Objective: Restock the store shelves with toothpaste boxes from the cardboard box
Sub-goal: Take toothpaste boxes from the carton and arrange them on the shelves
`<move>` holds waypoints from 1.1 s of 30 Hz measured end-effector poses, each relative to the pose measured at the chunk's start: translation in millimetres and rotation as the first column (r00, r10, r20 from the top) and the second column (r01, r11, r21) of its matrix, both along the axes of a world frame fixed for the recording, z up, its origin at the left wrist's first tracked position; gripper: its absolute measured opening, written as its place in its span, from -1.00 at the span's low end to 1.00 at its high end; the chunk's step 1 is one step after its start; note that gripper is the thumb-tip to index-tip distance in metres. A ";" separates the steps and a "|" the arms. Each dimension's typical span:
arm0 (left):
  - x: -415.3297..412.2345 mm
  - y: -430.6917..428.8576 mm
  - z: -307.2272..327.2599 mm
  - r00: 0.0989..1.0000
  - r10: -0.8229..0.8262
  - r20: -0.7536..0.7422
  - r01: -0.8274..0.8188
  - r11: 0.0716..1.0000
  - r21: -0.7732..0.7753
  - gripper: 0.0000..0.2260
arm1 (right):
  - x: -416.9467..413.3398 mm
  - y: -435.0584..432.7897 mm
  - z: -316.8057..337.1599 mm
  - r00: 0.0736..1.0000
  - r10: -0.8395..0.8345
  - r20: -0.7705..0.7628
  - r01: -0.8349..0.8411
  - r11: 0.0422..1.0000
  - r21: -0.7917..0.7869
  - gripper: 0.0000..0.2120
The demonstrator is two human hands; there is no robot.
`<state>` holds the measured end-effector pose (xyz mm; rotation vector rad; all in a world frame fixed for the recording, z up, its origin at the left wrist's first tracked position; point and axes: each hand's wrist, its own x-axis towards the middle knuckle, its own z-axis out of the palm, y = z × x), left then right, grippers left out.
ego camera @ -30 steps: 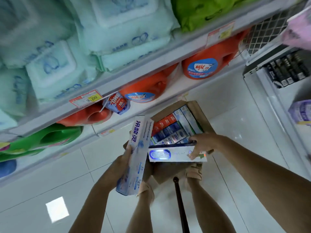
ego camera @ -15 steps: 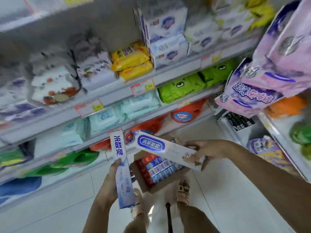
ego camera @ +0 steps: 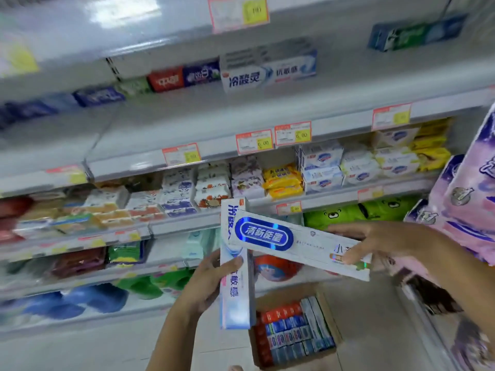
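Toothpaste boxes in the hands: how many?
2. A pale blue cardboard box upright in the left hand; a white cardboard box with a blue oval, slanted, in the right hand. None hidden.

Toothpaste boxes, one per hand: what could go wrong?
1. The right hand pinches the white box at one end only; it may slip.
2. That box crosses the pale blue box in the left hand; they may knock together.
3. The cardboard box sits open on the floor nearby: trip hazard.

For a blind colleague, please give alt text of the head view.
Before store shelves, the left hand grips a pale blue toothpaste box upright; the right hand holds a white box across it. A cardboard box stands open below.
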<state>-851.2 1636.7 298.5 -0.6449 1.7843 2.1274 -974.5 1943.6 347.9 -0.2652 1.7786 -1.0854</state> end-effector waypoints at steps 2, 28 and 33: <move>3.6 2.9 30.8 0.997 0.056 -0.057 -0.057 0.998 -0.011 -0.66 | -1.7 -3.3 28.4 0.999 0.045 0.012 -0.044 0.993 -0.112 -0.28; -62.8 -82.0 288.1 0.619 0.555 -0.556 -0.401 0.832 0.384 -0.70 | -68.0 -124.7 341.1 0.760 -0.084 -0.644 -0.062 0.978 -0.200 -0.50; -80.7 -116.1 313.3 0.600 0.533 -0.596 -0.371 0.846 0.383 -0.81 | -111.6 -195.0 365.1 0.690 -0.057 -0.722 -0.014 0.996 -0.091 -0.62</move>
